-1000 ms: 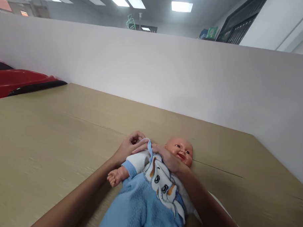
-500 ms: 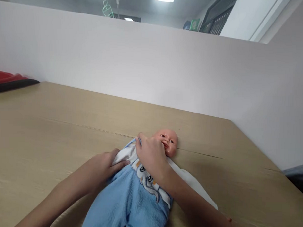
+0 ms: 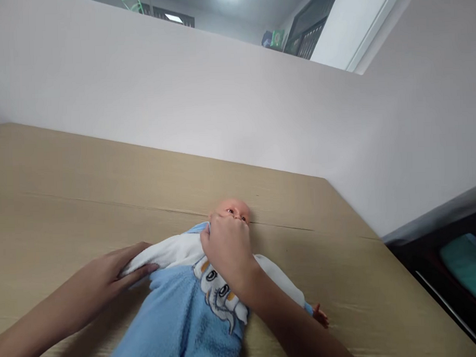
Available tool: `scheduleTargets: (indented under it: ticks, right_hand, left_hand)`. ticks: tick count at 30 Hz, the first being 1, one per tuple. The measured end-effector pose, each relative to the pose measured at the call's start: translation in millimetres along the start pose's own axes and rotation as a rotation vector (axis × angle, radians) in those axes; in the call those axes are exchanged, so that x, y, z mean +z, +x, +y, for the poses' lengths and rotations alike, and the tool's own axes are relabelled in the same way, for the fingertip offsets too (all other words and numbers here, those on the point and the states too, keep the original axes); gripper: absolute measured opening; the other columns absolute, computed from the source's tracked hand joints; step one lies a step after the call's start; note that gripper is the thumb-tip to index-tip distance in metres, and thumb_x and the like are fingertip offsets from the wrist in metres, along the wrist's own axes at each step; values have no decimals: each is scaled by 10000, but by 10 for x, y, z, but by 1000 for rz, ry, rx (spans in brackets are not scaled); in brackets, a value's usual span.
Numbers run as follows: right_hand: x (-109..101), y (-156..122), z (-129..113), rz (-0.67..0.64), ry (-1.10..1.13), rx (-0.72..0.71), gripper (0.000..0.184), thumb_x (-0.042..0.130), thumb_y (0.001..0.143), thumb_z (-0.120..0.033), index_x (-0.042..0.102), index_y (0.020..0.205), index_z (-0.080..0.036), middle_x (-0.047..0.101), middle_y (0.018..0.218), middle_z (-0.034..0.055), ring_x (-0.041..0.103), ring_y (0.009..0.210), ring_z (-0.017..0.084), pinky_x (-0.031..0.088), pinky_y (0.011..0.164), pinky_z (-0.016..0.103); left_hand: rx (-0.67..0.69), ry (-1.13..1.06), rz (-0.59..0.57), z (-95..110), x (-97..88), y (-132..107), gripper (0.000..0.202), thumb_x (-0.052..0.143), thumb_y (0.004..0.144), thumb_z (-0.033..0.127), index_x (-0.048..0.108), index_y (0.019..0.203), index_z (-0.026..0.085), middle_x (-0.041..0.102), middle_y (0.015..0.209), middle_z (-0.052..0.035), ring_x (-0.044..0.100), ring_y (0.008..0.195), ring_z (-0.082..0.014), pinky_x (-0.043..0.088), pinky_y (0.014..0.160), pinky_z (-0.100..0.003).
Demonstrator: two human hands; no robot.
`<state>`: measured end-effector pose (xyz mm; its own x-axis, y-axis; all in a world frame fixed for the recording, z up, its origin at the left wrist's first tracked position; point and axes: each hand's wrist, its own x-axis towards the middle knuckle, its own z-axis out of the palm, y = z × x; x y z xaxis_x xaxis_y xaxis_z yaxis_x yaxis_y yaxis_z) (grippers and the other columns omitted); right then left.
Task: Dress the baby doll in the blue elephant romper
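Note:
A baby doll lies on its back, its lower face covered by my right hand. It has on a blue fleece romper with white sleeves and an elephant face on the chest. The fingers of that hand are closed on the romper's neckline, just under the doll's head. My left hand grips the white sleeve on the left, thumb below and fingers above, with the cloth stretched sideways. From the other sleeve's blue cuff pokes the doll's small hand.
The doll rests on a light wooden table with a thin seam across it. A white wall rises behind, with an opening above it. At the right, beyond the table edge, are a dark object and green cloth.
My left hand has moved outward along the sleeve, pulling it straighter to the left. The view has shifted right, and the doll's hand now shows at the right cuff.

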<state>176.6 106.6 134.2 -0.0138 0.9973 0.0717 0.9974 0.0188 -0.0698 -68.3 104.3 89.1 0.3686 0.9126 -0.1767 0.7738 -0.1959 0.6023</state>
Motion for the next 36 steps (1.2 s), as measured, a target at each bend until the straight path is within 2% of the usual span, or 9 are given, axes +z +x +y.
scheduleTargets:
  ticks: [4, 8, 14, 17, 20, 24, 29, 32, 36]
  right_hand:
    - [125, -80, -20, 73, 109, -44, 306, 497, 1063, -367, 691, 1124, -138, 797, 982, 163, 761, 832, 304, 571, 690, 402]
    - [127, -401, 263, 278, 307, -183, 241, 552, 1045, -392, 656, 1153, -205, 757, 1124, 100, 678, 1097, 302, 532, 997, 470]
    - [196, -1218, 1446, 226, 319, -101, 291, 591, 1021, -382, 608, 1308, -335, 700, 1282, 50, 633, 1209, 292, 518, 1054, 518]
    - [411, -1646, 2024, 123, 320, 48, 403, 669, 955, -489, 615, 1333, -359, 715, 1326, 47, 674, 1235, 302, 578, 1041, 514]
    - [667, -1983, 2318, 12, 375, 154, 594, 770, 850, -566, 624, 1376, -332, 718, 1390, 71, 679, 1290, 325, 605, 1067, 486]
    - [861, -2134, 2330, -30, 646, 254, 560, 762, 841, -531, 670, 1336, -288, 782, 1250, 104, 769, 1131, 300, 663, 956, 380]
    - [716, -1940, 2216, 175, 937, 329, 402, 832, 795, -546, 777, 1082, -270, 804, 1060, 104, 790, 1012, 294, 682, 841, 322]
    - [558, -1791, 2118, 296, 982, 288, 359, 848, 806, -518, 787, 1038, -251, 790, 1036, 91, 779, 964, 266, 686, 824, 313]
    - [465, -1523, 1866, 487, 958, 144, 289, 839, 860, -415, 757, 1089, -258, 787, 1044, 70, 762, 917, 225, 670, 803, 322]
  left_hand:
    - [-29, 67, -23, 43, 59, 72, 695, 425, 881, 847, 711, 1102, 252, 800, 1086, -97, 726, 1006, -386, 532, 897, -427]
    - [-53, 28, 38, 54, 83, 87, 673, 459, 887, 820, 701, 1139, 245, 797, 1103, -98, 719, 1037, -392, 529, 920, -448]
    - [16, 133, 80, -76, 191, 118, 686, 395, 914, 804, 694, 1100, 216, 775, 1117, -127, 701, 1060, -391, 510, 956, -484]
    - [53, 179, 84, -191, 247, 151, 647, 382, 956, 741, 658, 1179, 199, 746, 1161, -139, 674, 1100, -391, 484, 983, -516]
    - [133, 153, 216, -107, 250, 135, 553, 411, 984, 608, 603, 1297, 195, 689, 1288, -143, 607, 1215, -387, 448, 1048, -538]
    - [349, 39, 320, 575, 275, 53, 382, 479, 1056, 495, 560, 1360, 280, 628, 1393, -70, 554, 1304, -305, 442, 1095, -450]
    - [656, 384, -53, 1465, 565, 167, 301, 762, 974, 308, 668, 1248, 226, 692, 1305, -87, 593, 1255, -334, 444, 1095, -497]
    - [744, 555, -109, 1585, 699, 339, 161, 795, 957, 317, 711, 1037, 206, 723, 1153, -88, 624, 1152, -343, 475, 1003, -480]
    - [967, 507, -160, 1563, 683, 440, 101, 644, 1066, 346, 664, 1094, 251, 725, 1047, -19, 651, 1009, -243, 452, 916, -375]
